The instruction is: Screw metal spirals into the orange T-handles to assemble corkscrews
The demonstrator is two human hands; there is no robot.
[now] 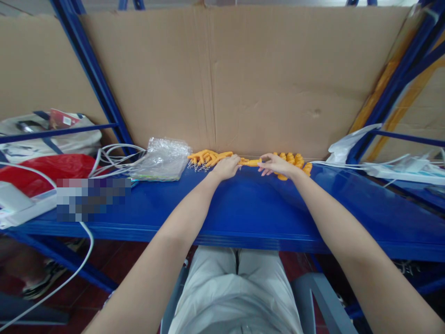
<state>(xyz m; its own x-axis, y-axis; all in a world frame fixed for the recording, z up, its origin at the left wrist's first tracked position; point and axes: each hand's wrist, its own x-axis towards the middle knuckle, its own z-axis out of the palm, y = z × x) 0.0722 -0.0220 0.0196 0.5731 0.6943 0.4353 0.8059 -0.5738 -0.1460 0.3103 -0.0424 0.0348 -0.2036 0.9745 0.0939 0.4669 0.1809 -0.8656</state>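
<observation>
An orange piece [251, 163], long and narrow, lies level between my two hands near the back of the blue table; its exact kind is too small to make out. My left hand [226, 167] is closed at its left end, fingers curled with the back of the hand up. At the right end, the thumb and index finger of my right hand [275, 164] pinch it, while the other fingers hang loosely. Left of my left hand lies a heap of orange strips with metal clasps [205, 157]. Orange ridged pieces [295, 160] sit behind my right hand, which partly hides them.
A cardboard sheet [264, 83] closes off the table's back. Clear plastic bags [165, 157], white cables [116, 160] and a red bag [66, 169] are on the left. Blue rack posts [93, 79] stand at both sides. White packets [406, 169] lie right.
</observation>
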